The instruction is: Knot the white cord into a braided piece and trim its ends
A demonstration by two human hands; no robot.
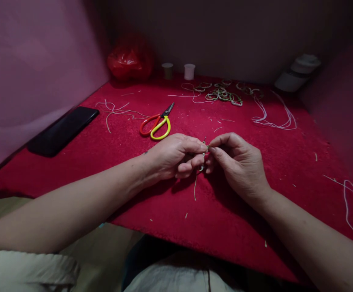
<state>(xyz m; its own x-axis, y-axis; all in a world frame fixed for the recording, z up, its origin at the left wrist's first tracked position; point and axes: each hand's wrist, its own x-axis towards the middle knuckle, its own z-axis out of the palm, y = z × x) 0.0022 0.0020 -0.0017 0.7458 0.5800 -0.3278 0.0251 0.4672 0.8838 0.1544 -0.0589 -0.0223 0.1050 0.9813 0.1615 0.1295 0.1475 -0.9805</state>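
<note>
Between my two hands is a small green and white knotted cord (pixel 202 167), with a thin loose end hanging down toward the table's front. My left hand (pixel 184 156) pinches it between thumb and fingers from the left. From the right, my right hand (pixel 238 162) pinches at the same piece with thumb and forefinger, its other fingers curled below. The fingertips nearly meet and cover most of the piece. Just beyond my left hand lie scissors (pixel 159 125) with one red and one yellow handle, their blades pointing away.
On the red cloth (pixel 225 227) lie a black phone (pixel 63 130), finished-looking cord loops (pixel 221 95), white threads (pixel 275 119) and scattered clippings. Along the back stand a red plastic bag (pixel 130 61), two spools (pixel 189 71) and a white bottle (pixel 298 73). Walls enclose the sides.
</note>
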